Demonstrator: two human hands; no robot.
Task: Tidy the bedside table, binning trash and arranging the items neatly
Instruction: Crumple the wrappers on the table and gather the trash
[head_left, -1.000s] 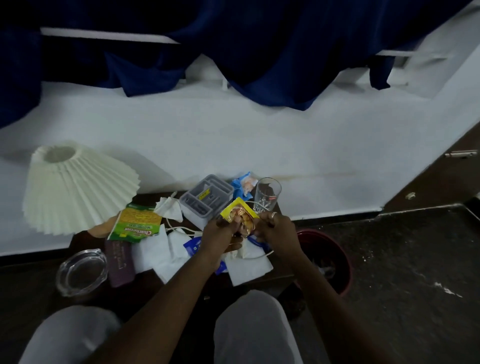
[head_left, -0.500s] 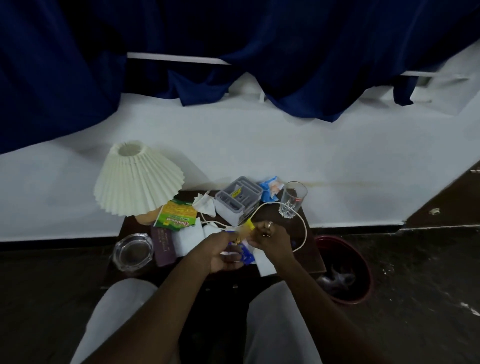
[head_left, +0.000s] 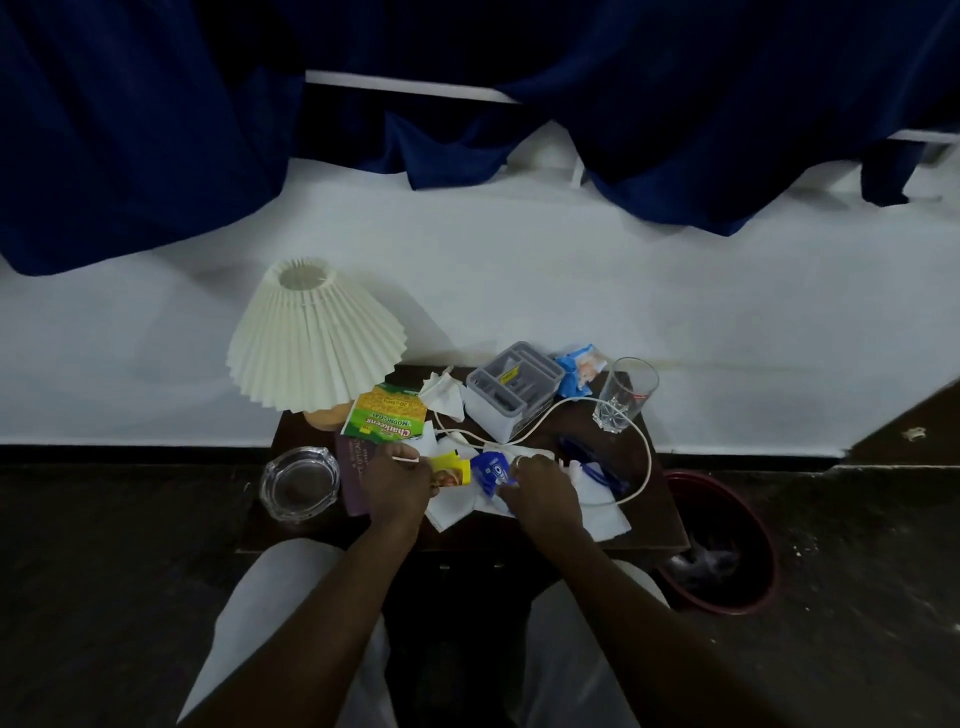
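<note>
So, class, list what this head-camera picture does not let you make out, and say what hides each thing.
Head view:
- Lamp base: mostly hidden under the pleated shade.
- Bin contents: too dark.
- Purple booklet title: partly under the left hand, which grips a yellow wrapper.
- Blue wrapper: partly covered by the right hand pinching it.

Single head-worn view, facing forward and down (wide-angle), close over the bedside table (head_left: 660, 525)

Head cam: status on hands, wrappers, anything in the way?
Left hand grips yellow wrapper. Right hand pinches blue Oreo wrapper. Neither binned; red bin on floor, right. White cable loops beside right hand.
</note>
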